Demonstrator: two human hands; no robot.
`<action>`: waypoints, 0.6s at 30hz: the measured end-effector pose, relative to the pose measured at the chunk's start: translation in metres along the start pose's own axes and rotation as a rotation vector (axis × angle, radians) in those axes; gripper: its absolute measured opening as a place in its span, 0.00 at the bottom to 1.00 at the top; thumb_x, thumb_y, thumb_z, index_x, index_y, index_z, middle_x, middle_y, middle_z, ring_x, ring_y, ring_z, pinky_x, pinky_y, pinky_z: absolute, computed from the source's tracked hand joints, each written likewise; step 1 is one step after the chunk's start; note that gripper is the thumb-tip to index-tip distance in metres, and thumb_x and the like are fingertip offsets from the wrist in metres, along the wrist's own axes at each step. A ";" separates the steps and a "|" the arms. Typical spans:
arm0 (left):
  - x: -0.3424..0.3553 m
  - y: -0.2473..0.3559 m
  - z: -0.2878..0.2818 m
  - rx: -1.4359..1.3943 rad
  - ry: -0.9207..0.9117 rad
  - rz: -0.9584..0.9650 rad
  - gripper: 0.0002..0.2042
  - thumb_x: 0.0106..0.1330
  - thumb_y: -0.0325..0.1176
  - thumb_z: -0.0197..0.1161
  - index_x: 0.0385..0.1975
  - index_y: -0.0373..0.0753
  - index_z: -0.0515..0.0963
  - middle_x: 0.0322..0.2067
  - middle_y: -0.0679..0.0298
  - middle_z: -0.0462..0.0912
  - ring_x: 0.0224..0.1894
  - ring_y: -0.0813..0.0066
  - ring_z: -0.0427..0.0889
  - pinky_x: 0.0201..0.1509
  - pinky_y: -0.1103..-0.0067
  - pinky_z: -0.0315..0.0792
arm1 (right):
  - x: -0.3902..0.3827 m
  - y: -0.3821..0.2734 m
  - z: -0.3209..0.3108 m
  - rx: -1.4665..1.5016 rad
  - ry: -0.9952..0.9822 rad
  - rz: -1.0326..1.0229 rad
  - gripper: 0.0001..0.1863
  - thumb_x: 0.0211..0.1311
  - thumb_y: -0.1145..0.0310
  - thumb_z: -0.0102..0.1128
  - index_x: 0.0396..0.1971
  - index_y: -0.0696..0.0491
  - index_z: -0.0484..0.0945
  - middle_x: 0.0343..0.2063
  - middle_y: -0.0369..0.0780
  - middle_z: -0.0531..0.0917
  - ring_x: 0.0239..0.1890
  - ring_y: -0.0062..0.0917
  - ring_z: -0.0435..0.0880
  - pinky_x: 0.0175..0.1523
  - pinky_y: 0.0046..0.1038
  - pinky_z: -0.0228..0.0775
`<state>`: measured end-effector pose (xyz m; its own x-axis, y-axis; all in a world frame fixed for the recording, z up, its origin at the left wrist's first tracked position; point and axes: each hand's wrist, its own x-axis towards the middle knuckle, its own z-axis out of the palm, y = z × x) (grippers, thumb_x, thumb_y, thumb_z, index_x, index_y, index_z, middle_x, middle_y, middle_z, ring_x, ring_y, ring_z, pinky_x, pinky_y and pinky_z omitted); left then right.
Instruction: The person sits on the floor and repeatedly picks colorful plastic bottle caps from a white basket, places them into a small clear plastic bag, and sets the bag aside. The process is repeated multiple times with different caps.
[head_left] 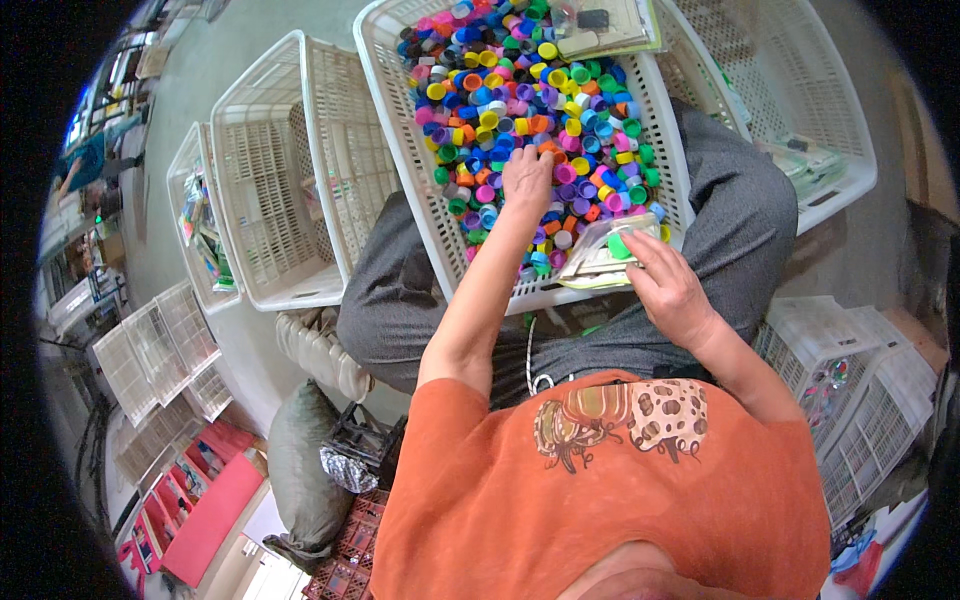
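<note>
Basket: my white perforated basket (408,150) stands between my bent legs (735,205), slightly tilted across my view, its near rim toward my body.
Loose caps: small multicoloured plastic caps (545,125) cover most of the basket floor, some mouth up, some lying on their sides.
Left hand: my left hand (528,180) is lowered over the middle of the caps, knuckles up, fingers bent down beside an orange cap (548,148). Whether they pinch anything I cannot tell.
Right hand: my right hand (668,285) is half curled at the near right corner, fingertips against a round green cap (618,246). Whether the thumb closes on it I cannot tell.
Near packet: a clear flat packet (592,268) lies at that corner, just beside the green cap; its contents are too small to identify.
Far packet: another flat packet (608,38), with a dark rectangular piece, lies at the far right corner.
Side crates: a tall white crate (255,130) is to my left; another white crate (850,170) is to my right.
Left-hand finding: in my judgement, a light pinch on one cap's sidewall is sounder than a grab, since neighbours lie touching.
Right-hand finding: I advise a grip by the green cap's edge, wrist raised, so the packet film does not drag.
</note>
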<state>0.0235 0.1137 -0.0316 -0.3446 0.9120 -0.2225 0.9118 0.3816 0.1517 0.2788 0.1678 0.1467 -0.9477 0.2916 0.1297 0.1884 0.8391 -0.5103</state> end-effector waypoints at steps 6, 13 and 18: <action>0.003 -0.007 0.014 0.006 -0.042 -0.011 0.08 0.60 0.27 0.61 0.38 0.44 0.81 0.41 0.60 0.79 0.48 0.57 0.78 0.47 0.66 0.76 | 0.000 0.002 0.002 0.019 -0.001 0.038 0.07 0.53 0.76 0.58 0.33 0.62 0.77 0.58 0.49 0.76 0.62 0.43 0.74 0.63 0.41 0.70; -0.013 -0.037 -0.013 -0.735 0.037 -0.068 0.08 0.55 0.31 0.65 0.26 0.36 0.73 0.30 0.52 0.78 0.35 0.50 0.79 0.40 0.62 0.74 | 0.006 0.004 0.004 0.046 -0.001 0.050 0.08 0.54 0.77 0.58 0.33 0.63 0.77 0.57 0.49 0.77 0.61 0.43 0.74 0.63 0.41 0.70; 0.023 -0.086 -0.033 -0.636 0.281 -0.269 0.10 0.57 0.29 0.61 0.38 0.38 0.74 0.31 0.52 0.80 0.35 0.48 0.81 0.40 0.61 0.74 | 0.009 0.005 0.002 0.060 -0.014 0.054 0.08 0.53 0.77 0.58 0.34 0.63 0.77 0.57 0.49 0.77 0.61 0.44 0.74 0.63 0.41 0.71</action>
<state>-0.0704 0.1069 -0.0185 -0.6597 0.7463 -0.0886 0.5120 0.5327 0.6739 0.2703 0.1736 0.1439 -0.9401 0.3291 0.0887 0.2242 0.7929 -0.5666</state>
